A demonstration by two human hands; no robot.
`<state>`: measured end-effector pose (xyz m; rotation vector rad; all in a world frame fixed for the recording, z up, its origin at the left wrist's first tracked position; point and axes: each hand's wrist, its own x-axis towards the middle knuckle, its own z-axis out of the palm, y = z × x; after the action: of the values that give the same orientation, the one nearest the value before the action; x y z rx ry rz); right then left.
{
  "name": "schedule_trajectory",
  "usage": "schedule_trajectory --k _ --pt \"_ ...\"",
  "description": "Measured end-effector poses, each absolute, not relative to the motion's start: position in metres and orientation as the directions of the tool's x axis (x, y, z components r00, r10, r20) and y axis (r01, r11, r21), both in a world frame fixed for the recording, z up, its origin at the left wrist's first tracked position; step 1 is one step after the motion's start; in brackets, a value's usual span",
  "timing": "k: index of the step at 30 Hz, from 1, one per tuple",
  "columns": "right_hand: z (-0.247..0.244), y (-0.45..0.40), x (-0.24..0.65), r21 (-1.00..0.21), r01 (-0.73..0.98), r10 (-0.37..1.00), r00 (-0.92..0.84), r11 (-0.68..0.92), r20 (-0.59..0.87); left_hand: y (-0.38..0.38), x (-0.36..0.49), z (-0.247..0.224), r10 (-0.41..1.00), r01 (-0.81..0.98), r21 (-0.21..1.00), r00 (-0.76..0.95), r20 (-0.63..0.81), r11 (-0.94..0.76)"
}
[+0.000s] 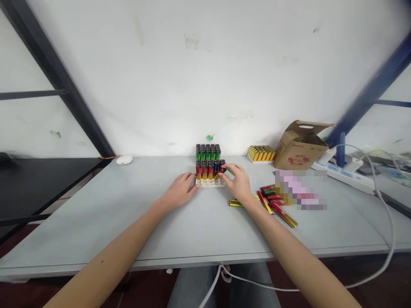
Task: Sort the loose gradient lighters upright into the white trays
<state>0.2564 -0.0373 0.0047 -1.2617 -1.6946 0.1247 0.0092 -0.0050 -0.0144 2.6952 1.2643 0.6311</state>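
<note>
Red-and-yellow batteries (204,170) with black tops stand upright in a pale tray (210,184) whose front holes are bare. A dark blue one (216,167) stands among them toward the right. My left hand (181,188) rests at the tray's left edge, fingers loosely apart, holding nothing. With thumb and fingers my right hand (236,182) pinches a red battery (222,170) at the tray's right end. Behind stands a block of green batteries (208,152) with black tops. Loose red batteries (279,206) and a yellow one (236,203) lie near my right forearm.
A tray of yellow batteries (261,153) stands at the back, beside an open cardboard box (297,149). A power strip (346,174) with white cables lies on the right. At the back left is a white case (124,160). A pixelated patch covers something on the right.
</note>
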Motion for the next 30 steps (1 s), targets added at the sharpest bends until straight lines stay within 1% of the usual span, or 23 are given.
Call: schedule_trajectory --k 2,5,7,9,15,16,18,21,23,25,27,30 --pt "0.005 -0.037 0.256 -0.461 0.771 0.730 -0.008 0.440 0.683 -0.005 0.009 -0.014 0.754 0.712 0.259 0.572 0.324 -0.652" --pt "0.006 -0.038 0.253 -0.311 0.869 0.733 -0.083 0.385 0.675 -0.005 0.009 -0.014 0.753 0.710 0.264 0.568 0.333 -0.652" --pt "0.006 -0.039 0.251 -0.235 0.900 0.753 -0.140 0.368 0.642 -0.004 0.009 -0.014 0.753 0.708 0.273 0.561 0.343 -0.652" --pt "0.007 -0.041 0.250 -0.200 0.910 0.768 -0.171 0.363 0.618 -0.005 0.009 -0.014 0.755 0.708 0.278 0.556 0.348 -0.650" --pt "0.010 -0.047 0.247 -0.224 0.910 0.816 -0.178 0.350 0.550 -0.005 0.009 -0.014 0.753 0.702 0.286 0.555 0.353 -0.652" --pt "0.011 -0.049 0.245 -0.235 0.917 0.829 -0.155 0.324 0.537 -0.005 0.008 -0.014 0.752 0.700 0.289 0.555 0.355 -0.653" --pt "0.012 -0.050 0.243 -0.268 0.945 0.860 -0.026 0.187 0.510 -0.004 0.008 -0.016 0.754 0.700 0.292 0.554 0.354 -0.652" --pt "0.014 -0.047 0.249 -0.300 0.949 0.863 0.232 -0.098 0.449 -0.004 0.007 -0.016 0.760 0.707 0.289 0.554 0.339 -0.645" --pt "0.013 -0.042 0.261 -0.305 0.928 0.852 0.330 -0.214 0.407 -0.004 0.008 -0.016 0.761 0.711 0.282 0.558 0.332 -0.645" --pt "0.012 -0.037 0.275 -0.328 0.885 0.837 0.436 -0.331 0.331 -0.004 0.008 -0.016 0.757 0.708 0.280 0.560 0.337 -0.648" --pt "0.012 -0.033 0.287 -0.336 0.850 0.836 0.493 -0.405 0.241 -0.004 0.008 -0.015 0.755 0.707 0.281 0.557 0.346 -0.650" --pt "0.014 -0.033 0.294 -0.348 0.829 0.842 0.514 -0.438 0.164 -0.005 0.008 -0.014 0.755 0.707 0.278 0.557 0.346 -0.650"
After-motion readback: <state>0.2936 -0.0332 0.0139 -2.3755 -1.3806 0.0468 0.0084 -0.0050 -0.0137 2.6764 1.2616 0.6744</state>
